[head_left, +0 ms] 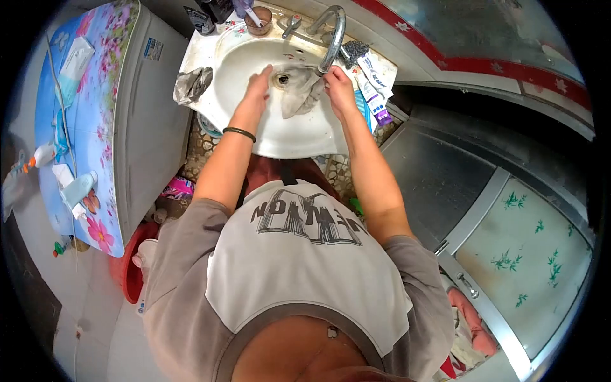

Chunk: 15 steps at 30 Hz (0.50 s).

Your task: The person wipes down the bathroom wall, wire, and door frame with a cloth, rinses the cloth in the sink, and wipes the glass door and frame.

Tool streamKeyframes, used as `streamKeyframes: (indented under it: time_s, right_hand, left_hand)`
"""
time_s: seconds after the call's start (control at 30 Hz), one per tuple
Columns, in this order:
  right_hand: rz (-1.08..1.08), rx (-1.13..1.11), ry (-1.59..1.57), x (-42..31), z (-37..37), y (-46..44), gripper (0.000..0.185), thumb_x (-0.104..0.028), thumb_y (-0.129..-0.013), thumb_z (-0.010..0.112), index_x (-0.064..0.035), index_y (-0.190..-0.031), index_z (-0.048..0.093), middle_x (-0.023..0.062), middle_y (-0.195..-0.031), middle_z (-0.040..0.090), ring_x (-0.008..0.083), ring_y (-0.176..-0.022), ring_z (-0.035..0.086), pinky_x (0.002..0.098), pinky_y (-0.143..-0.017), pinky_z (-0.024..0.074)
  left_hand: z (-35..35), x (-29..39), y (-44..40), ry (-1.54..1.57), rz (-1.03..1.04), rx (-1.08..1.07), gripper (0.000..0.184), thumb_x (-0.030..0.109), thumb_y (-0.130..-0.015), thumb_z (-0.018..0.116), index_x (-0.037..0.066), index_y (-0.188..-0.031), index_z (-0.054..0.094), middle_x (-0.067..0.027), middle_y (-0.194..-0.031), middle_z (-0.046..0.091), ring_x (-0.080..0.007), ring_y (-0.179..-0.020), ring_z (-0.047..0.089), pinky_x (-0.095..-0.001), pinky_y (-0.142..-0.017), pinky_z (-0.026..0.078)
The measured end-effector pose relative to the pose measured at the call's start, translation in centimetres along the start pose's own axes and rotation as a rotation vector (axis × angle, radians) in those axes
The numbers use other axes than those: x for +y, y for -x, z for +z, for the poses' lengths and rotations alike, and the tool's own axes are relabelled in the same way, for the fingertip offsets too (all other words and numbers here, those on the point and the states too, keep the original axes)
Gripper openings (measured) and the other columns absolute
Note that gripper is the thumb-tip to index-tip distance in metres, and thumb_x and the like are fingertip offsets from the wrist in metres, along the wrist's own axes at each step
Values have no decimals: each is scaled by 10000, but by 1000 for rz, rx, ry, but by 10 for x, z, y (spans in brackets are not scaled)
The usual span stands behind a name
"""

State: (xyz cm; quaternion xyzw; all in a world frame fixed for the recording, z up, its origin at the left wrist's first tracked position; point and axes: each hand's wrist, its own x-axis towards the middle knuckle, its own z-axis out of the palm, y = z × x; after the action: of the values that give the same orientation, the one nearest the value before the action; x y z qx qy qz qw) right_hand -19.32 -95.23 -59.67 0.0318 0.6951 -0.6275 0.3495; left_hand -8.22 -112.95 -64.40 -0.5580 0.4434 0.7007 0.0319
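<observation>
A wet, greyish-white cloth (298, 97) hangs and lies in the white washbasin (232, 79), just beside the drain (282, 79). My right hand (339, 89) is close to the tip of the curved metal faucet (337, 41), its fingers closed on the cloth's upper right edge. On the other side of the drain, my left hand (258, 88) is over the basin with fingers stretched out, apart from the cloth. A dark bangle (240, 134) circles the left wrist. The left fingertips are slightly blurred.
A crumpled grey cloth (193, 86) sits on the basin's left rim. Tubes (374, 95) lie at its right, and a brown cup (258, 22) stands behind. A flower-covered washing machine (95, 127) is at left; a framed glass door (509, 261) at right.
</observation>
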Motion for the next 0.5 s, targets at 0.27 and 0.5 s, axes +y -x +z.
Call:
streamKeyframes:
  time_s: [0.27,0.5]
  right_hand:
    - [-677,-10,636,15,77,63,179,-215,-899,662,-64,-994,652,236,-874,679,374,-824,684,423,-702,512]
    - [-515,249,925,22,47,-19,282,-367,-918,616,-93,-980,644,212,-698,656,429,-704,658,520,-669,511]
  left_hand:
    - [53,-71,-23,790,-138,-610,614,545,-965,513,21,-1279,570,-107,-1183,627,-241,-1052,601,-380,-929,495]
    - [71,-42,3,731,-135,-246,417,366,-1061,407,14,-1214,570,-130,-1150,635,-255,-1057,627,-422,-897,536]
